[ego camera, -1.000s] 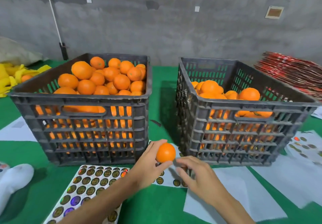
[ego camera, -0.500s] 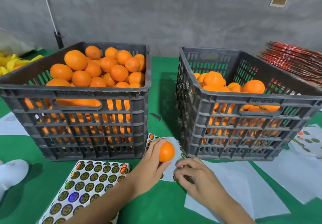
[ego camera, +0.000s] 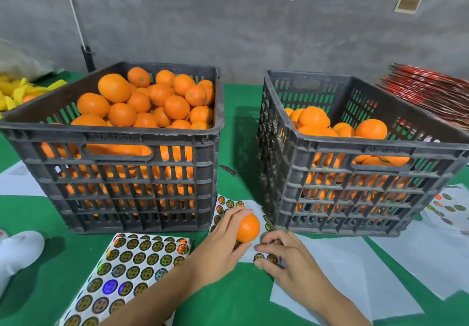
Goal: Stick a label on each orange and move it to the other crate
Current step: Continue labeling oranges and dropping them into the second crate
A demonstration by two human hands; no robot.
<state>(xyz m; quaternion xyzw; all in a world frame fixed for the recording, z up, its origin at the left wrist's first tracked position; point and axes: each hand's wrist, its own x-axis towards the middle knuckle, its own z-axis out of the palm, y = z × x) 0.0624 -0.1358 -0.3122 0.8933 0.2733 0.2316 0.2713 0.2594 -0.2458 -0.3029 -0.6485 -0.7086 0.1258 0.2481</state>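
Right hand [ego camera: 286, 257] drawn back, left crate [ego camera: 121, 138] heaped

Sticker sheet [ego camera: 228, 207] half under left hand [ego camera: 223, 239]; right crate [ego camera: 355, 193] cut off at right

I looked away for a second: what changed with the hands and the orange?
The right hand dropped from beside the round orange onto the partly used white sticker sheet, fingers curling at a label. The left hand kept its grip on the orange; both dark plastic crates stayed put.
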